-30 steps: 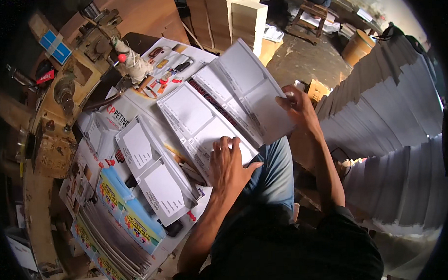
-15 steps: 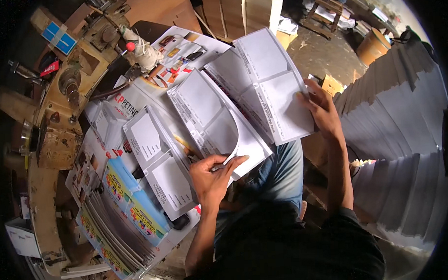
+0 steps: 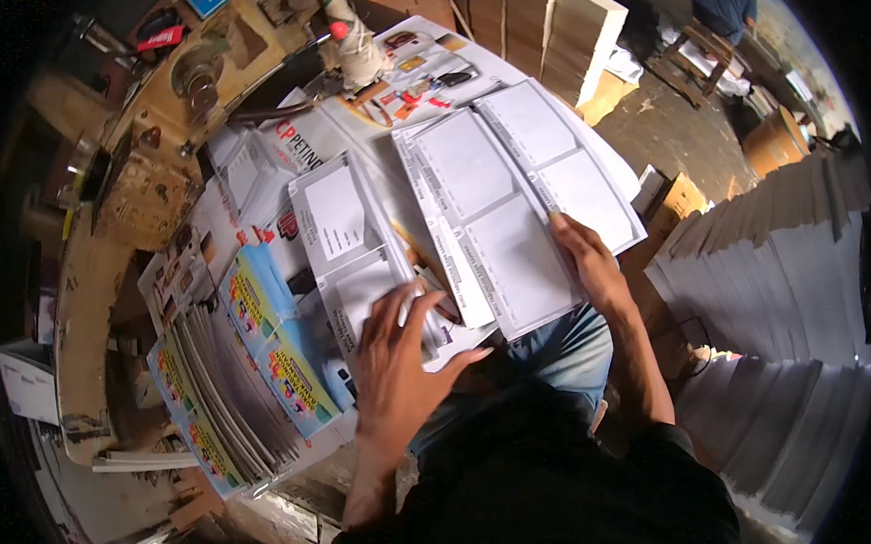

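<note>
My right hand grips the right edge of a white printed sheet, its thumb on top. That sheet lies over the middle pile, slightly askew, so the lower sheets' left edge shows. Beyond my right hand is another pile of white printed sheets. My left hand is open, fingers spread and thumb stretched out, over the near end of the left pile of printed sheets. Whether its fingertips touch the paper I cannot tell. Each sheet carries two framed blank panels.
Blue and yellow printed covers and a fanned row of booklets lie at the left. A worn metal machine stands at the far left. Tall paper stacks rise at the right. Another person is at the far right.
My right hand has brought its sheet left and down onto the middle pile. My left hand has let go of the middle pile's curled sheet and moved over the left pile. The view has shifted.
</note>
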`<state>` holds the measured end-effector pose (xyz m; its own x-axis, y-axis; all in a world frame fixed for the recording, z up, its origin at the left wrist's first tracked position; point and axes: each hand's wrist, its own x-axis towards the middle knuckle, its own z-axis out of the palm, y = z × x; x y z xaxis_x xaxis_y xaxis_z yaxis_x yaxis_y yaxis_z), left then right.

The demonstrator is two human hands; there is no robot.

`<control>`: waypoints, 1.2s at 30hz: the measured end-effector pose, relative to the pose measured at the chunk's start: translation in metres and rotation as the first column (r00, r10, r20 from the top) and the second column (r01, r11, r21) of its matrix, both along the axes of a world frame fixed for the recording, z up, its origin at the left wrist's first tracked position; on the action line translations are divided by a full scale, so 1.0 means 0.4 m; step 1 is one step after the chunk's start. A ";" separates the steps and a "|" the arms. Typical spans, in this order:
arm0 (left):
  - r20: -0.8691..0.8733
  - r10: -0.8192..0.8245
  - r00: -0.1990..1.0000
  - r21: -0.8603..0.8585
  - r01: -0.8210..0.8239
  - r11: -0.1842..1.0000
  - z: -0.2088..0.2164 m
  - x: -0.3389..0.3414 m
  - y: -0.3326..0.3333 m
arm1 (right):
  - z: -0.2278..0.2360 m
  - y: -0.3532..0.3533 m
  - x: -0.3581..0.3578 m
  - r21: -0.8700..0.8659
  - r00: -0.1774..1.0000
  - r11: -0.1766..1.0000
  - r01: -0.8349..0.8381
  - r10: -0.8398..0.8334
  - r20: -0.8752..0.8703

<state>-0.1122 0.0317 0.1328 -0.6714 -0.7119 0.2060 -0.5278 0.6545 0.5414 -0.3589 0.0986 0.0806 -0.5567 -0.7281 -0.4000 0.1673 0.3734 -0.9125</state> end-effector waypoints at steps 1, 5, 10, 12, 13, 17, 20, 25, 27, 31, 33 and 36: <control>0.149 0.048 0.988 -0.054 -0.040 0.998 -0.002 0.028 -0.002 | 0.010 -0.002 0.001 0.047 1.000 0.999 0.008 -0.007 -0.029; 0.150 0.021 0.988 0.025 -0.025 0.999 -0.028 0.090 -0.042 | 0.008 -0.012 0.011 0.114 0.985 0.993 0.031 -0.010 -0.175; -0.110 0.012 0.994 0.307 0.023 0.951 -0.079 0.146 -0.079 | 0.006 -0.021 0.018 0.048 0.976 0.998 -0.051 0.060 -0.211; -0.129 -0.007 0.992 0.252 0.040 0.967 -0.088 0.153 -0.082 | -0.008 -0.026 0.004 -0.005 0.972 0.990 -0.139 0.136 -0.194; -0.139 -0.035 0.990 0.195 0.062 0.979 -0.091 0.155 -0.082 | -0.011 -0.030 0.005 -0.002 0.969 0.989 -0.148 0.145 -0.202; -0.111 -0.013 0.994 0.136 0.028 0.990 -0.079 0.153 -0.066 | -0.035 -0.035 0.006 -0.070 0.961 0.984 -0.165 0.144 -0.235; -0.136 -0.049 0.990 0.139 0.068 0.988 -0.102 0.171 -0.079 | -0.027 -0.036 0.015 -0.089 0.958 0.984 -0.157 0.130 -0.254; -0.108 -0.050 0.993 0.143 0.065 0.988 -0.082 0.184 -0.062 | -0.015 -0.040 0.013 0.006 0.952 0.982 -0.190 0.185 -0.244; -0.069 -0.071 0.995 0.031 0.073 0.997 -0.084 0.177 -0.047 | -0.021 -0.038 0.012 0.010 0.957 0.991 -0.136 0.134 -0.256; -0.119 -0.047 0.992 0.039 0.052 0.998 -0.099 0.174 -0.033 | -0.034 -0.035 0.006 -0.011 0.958 0.994 -0.109 0.102 -0.270; -0.184 0.056 0.981 0.161 -0.027 0.987 -0.099 0.178 -0.029 | -0.014 -0.038 0.018 -0.045 0.966 0.989 -0.141 0.127 -0.226; -0.310 0.233 0.922 0.263 -0.152 0.953 -0.061 0.174 -0.017 | -0.028 -0.037 0.003 -0.047 0.961 0.983 -0.176 0.162 -0.223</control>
